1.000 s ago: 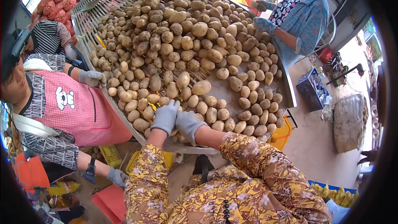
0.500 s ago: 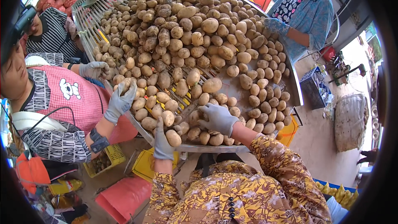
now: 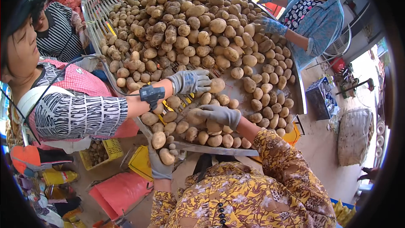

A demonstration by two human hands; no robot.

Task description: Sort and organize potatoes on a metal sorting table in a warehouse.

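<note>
My left hand (image 3: 158,164), in a grey glove, is at the near left edge of the metal sorting table (image 3: 211,147). It cups a pale potato (image 3: 167,157), with a larger potato (image 3: 158,140) and several small ones at its fingers. My right hand (image 3: 221,115), also gloved, is palm down over the near potatoes, its fingers bent around a brownish potato (image 3: 195,117); its fingertips are partly hidden. Ahead of it, a co-worker's gloved hand (image 3: 192,81) touches a potato (image 3: 217,85).
A large potato heap (image 3: 181,29) covers the table's middle. A co-worker's arm (image 3: 143,97) crosses from the left; another person (image 3: 312,21) works at the far right. Below the left edge are a yellow crate (image 3: 112,150) and a red bag (image 3: 120,194). A dark crate (image 3: 318,99) stands at right.
My left hand has moved down and slightly left with potatoes. My right hand has stayed near the same place. The left co-worker has leaned in and stretched an arm over the table.
</note>
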